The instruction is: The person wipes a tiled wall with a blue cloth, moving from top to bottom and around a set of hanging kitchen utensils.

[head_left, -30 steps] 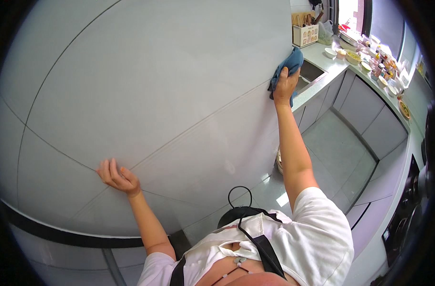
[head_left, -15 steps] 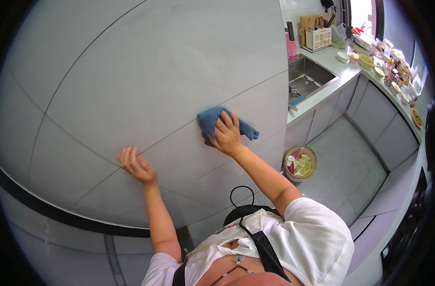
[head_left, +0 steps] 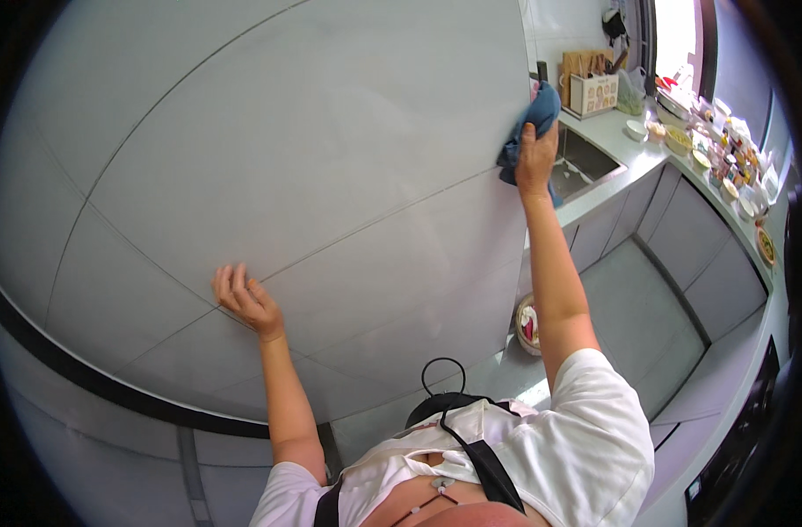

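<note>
A large pale tiled wall (head_left: pixel 357 132) with thin dark joints fills the left and middle of the head view. At the wall's right edge, my right hand (head_left: pixel 536 161) grips a blue cloth (head_left: pixel 541 107), which wraps over the corner and hangs down on both sides of the hand. My right arm is stretched out far. Lower left, my left hand (head_left: pixel 248 301) is by the wall near where the joints cross, fingers apart and slightly bent, holding nothing.
Past the wall's edge is a steel sink (head_left: pixel 585 158) in a pale counter (head_left: pixel 625 140). A white utensil holder (head_left: pixel 594 94) stands behind it. Several bowls and bottles crowd the counter (head_left: pixel 717 149) at right. On the floor, a waste bucket (head_left: pixel 527 325) is partly hidden by my right arm.
My right hand has carried the blue cloth up and to the right, from the middle of the wall to its edge. My left hand has barely shifted.
</note>
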{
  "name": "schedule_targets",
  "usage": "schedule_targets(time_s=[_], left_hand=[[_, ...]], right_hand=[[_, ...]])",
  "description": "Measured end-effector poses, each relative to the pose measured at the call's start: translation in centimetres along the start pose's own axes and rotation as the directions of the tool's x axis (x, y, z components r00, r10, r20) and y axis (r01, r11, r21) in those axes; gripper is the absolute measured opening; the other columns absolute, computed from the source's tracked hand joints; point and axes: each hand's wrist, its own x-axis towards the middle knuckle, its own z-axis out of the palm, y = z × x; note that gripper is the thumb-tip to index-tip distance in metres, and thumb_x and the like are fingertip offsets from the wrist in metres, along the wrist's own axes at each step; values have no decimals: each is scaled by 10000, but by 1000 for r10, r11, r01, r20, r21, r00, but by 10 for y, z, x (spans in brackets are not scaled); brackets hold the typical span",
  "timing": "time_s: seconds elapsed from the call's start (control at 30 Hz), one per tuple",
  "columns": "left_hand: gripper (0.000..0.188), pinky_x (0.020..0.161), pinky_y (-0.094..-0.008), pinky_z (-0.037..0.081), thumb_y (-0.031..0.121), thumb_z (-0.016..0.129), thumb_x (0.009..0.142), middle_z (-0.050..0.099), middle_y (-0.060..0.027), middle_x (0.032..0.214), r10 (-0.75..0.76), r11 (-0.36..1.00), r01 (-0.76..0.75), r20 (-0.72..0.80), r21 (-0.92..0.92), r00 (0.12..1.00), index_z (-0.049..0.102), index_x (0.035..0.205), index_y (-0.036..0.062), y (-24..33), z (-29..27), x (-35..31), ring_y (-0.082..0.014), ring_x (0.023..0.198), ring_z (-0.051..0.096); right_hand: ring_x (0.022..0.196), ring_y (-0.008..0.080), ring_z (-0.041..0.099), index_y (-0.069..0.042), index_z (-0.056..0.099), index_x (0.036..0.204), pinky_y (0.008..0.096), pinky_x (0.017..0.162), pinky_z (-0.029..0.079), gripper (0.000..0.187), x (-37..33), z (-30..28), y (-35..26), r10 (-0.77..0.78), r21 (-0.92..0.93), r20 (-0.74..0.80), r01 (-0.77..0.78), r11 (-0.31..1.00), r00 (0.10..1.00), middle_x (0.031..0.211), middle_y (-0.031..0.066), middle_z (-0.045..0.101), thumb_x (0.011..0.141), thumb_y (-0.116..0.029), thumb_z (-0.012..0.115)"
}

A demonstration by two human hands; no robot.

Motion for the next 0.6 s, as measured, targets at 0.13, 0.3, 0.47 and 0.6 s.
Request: schedule_targets(time_s=[0.13, 0.3, 0.47, 0.6], left_hand=[[253, 1030, -505, 250, 155, 453, 901, 384, -113, 1226, -115, 991, 109, -79, -78, 990, 516, 1113, 31, 14, 19, 10, -317, 1215, 307], [228, 1024, -488, 258, 162, 449, 904, 391, -113, 1224, -133, 989, 124, -114, -78, 984, 518, 1072, 24, 19, 15, 21, -309, 1202, 323], [242, 973, -389, 328, 147, 402, 935, 457, -132, 1193, -123, 979, 114, -45, -169, 991, 522, 1091, 5, 24, -13, 56, -283, 1168, 385], [265, 977, -390, 325, 169, 387, 946, 472, -130, 1194, -153, 984, 138, -143, -112, 978, 524, 1101, 3, 15, -24, 95, -286, 1165, 397]], right_hand=[[1250, 446, 295, 114, 352, 1268, 480, 1041, 227, 626, -3, 9, -23, -136, -15, -58, 136, 991, 989, 1342, 304, 323, 808, -244, 581], [1219, 392, 342, 22, 545, 1039, 593, 957, 263, 455, -77, 40, -105, -408, -54, 185, 424, 904, 894, 1184, 141, 468, 674, -219, 669], [1285, 222, 328, -159, 586, 1042, 463, 1029, 236, 460, -116, 57, -205, -714, 264, 451, 684, 680, 536, 1226, -2, 486, 624, -296, 721], [1288, 199, 330, -175, 576, 1080, 442, 1036, 232, 505, -80, 71, -246, -714, 264, 364, 669, 695, 598, 1247, -13, 484, 618, -313, 727]])
